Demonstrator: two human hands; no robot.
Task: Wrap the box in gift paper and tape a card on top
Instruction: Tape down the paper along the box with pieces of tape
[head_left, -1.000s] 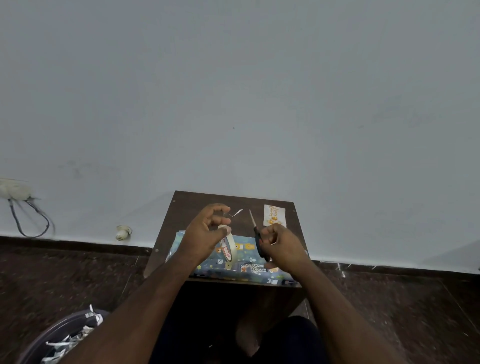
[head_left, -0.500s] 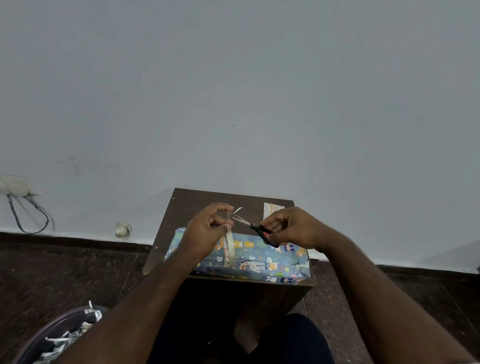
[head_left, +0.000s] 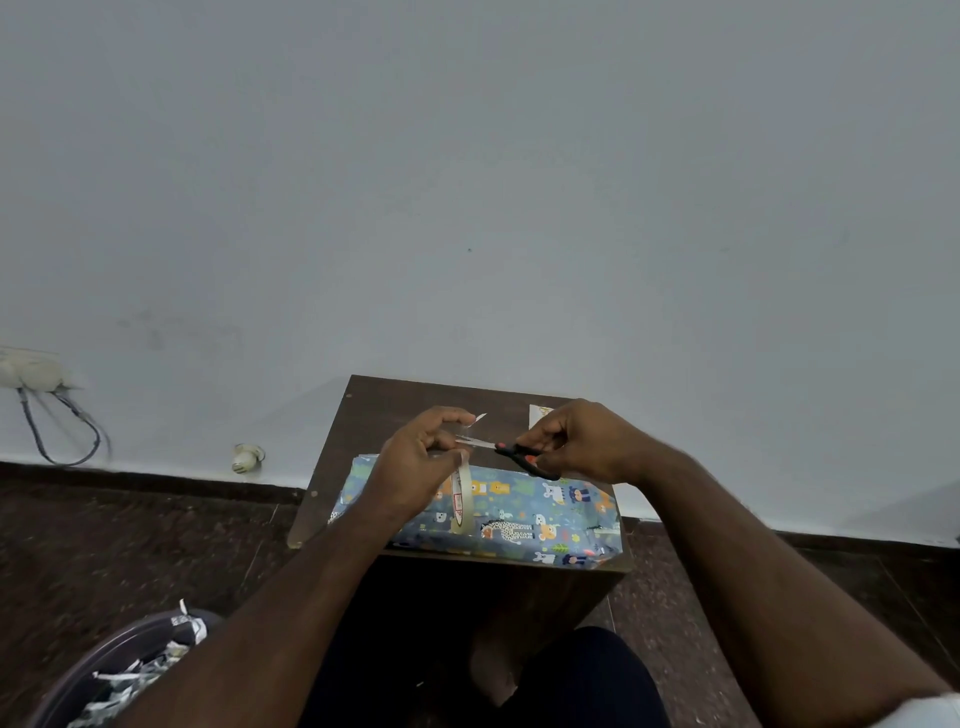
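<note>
**Snipping a strip of tape for the card**

While the left hand (head_left: 415, 467) keeps the tape roll (head_left: 461, 491) hanging from its curled fingers (head_left: 441, 441) and pinches the pulled-out tape strip (head_left: 477, 420) at the thumb and forefinger, the right hand (head_left: 576, 441) grips the scissors (head_left: 511, 453), its fingers clamped round the black handles and the blades pointing toward the left fingertips. The blades sit at the stretch of tape between the pinch and the roll; whether they have closed on it cannot be told.

Just below both sets of fingers lies the box (head_left: 519, 512), already covered in blue animal-print paper, on the near part of the table (head_left: 395, 405). The card (head_left: 540, 413) lies beyond the right fingers, mostly hidden behind them.

To do this cut well, the person would likely keep the strip taut (slack tape folds and sticks to itself) and cut square across, close to the roll. Holding the free end clear of the blades and the other fingers should keep the adhesive side clean for pressing onto the card.
</note>
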